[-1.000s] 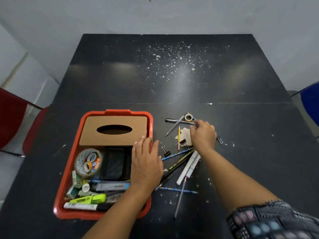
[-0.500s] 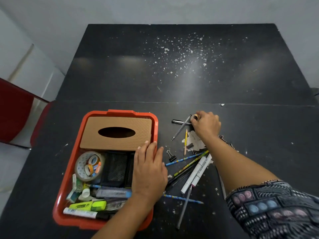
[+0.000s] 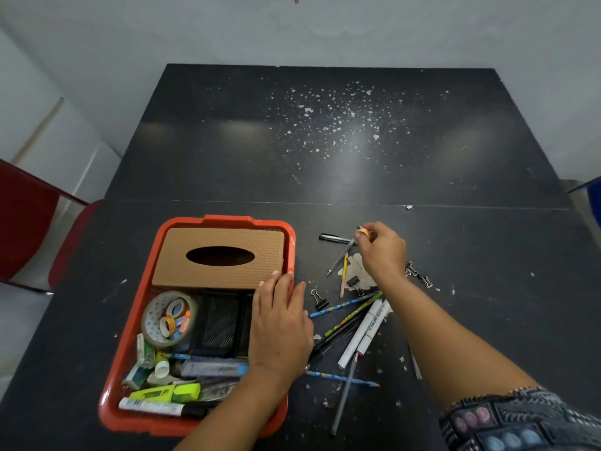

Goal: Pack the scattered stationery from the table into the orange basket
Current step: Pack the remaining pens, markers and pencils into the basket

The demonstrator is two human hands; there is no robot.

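Note:
The orange basket sits at the near left of the black table. It holds a brown tissue box, a big tape roll, a black mesh holder, a green highlighter and markers. My left hand rests flat on the basket's right rim with straight fingers. My right hand pinches a small orange tape roll, lifted just off the table. Pens, pencils and white markers lie scattered right of the basket, with black binder clips among them.
A black pen lies just left of my right hand. More binder clips lie to its right. White paint flecks dot the far half of the table. A red chair stands at the left, a blue one at the right edge.
My right hand has closed its fingertips round the small tape roll and raised it from the table. My left hand stays on the basket's rim.

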